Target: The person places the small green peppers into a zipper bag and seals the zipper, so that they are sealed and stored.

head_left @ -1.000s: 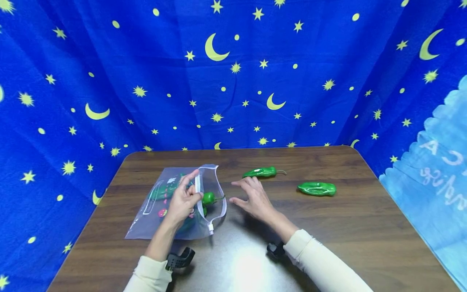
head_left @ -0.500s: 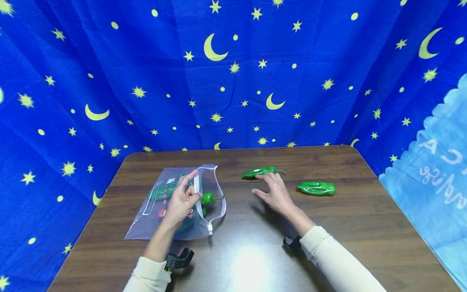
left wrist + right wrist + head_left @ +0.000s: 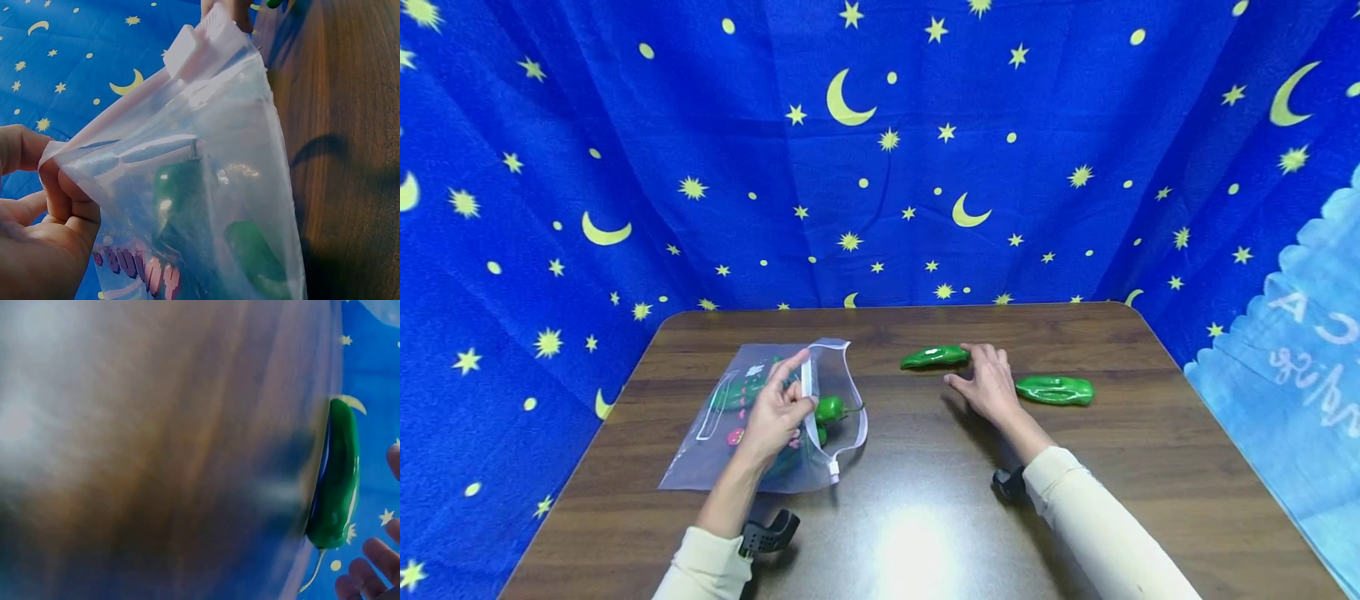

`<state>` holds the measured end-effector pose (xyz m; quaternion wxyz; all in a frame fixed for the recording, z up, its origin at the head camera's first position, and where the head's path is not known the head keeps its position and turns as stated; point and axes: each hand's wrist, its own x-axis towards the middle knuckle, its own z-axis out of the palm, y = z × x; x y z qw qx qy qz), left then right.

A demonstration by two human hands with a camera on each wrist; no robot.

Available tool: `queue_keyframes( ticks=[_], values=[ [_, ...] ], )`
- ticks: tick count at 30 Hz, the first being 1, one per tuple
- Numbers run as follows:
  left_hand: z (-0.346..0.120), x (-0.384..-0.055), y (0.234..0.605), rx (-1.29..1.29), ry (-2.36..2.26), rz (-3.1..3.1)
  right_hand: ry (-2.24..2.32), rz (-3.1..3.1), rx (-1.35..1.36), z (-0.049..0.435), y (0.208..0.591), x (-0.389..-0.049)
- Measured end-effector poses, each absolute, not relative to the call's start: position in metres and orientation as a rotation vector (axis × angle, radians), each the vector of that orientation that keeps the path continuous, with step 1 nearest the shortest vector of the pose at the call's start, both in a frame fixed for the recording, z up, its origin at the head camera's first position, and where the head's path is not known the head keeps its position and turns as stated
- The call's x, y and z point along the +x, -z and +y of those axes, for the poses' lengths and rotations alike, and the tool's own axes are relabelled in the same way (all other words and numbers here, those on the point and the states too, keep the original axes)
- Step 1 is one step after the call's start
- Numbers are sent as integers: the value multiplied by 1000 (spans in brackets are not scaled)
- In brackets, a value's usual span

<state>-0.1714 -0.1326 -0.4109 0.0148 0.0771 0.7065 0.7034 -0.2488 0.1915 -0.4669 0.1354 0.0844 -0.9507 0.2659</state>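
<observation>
In the head view my left hand (image 3: 775, 415) pinches the upper edge of a clear zip bag (image 3: 700, 458) and keeps its mouth spread. The bag has a white slider (image 3: 834, 472) and pink print. Green peppers lie inside, and one green pepper (image 3: 830, 409) shows its stem at the mouth. My right hand (image 3: 991, 387) is over the table beside the stem end of a long green pepper (image 3: 934, 357), fingers loosely bent and holding nothing. In the right wrist view the fingers (image 3: 380, 559) are near that pepper's thin stem (image 3: 314, 570), apart from it.
A second loose green pepper (image 3: 1056, 390) lies just right of my right hand. The brown wooden table (image 3: 1150, 500) ends at a blue curtain (image 3: 880, 150) with yellow moons and stars. A light blue cloth (image 3: 1300, 350) hangs at the right.
My right hand has moved right, from near the bag's mouth to the stem end of the long green pepper. My left hand and the bag have stayed in place.
</observation>
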Motion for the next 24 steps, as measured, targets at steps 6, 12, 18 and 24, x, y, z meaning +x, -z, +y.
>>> queue_keyframes(
  ticks=[6, 12, 18, 24],
  values=[
    [-134, -171, 411, 237, -2184, 2206, -792, -2848, 177, 193, 464, -263],
    [-134, -171, 411, 234, -2171, 2215, -766, -2947, 169, 191, 464, -274],
    [-134, -171, 412, 252, -2174, 2223, -730, -2993, 206, 187, 465, -282],
    [-135, -171, 412, 269, -2174, 2236, -705, -3015, 224, 184, 464, -284]
  ],
)
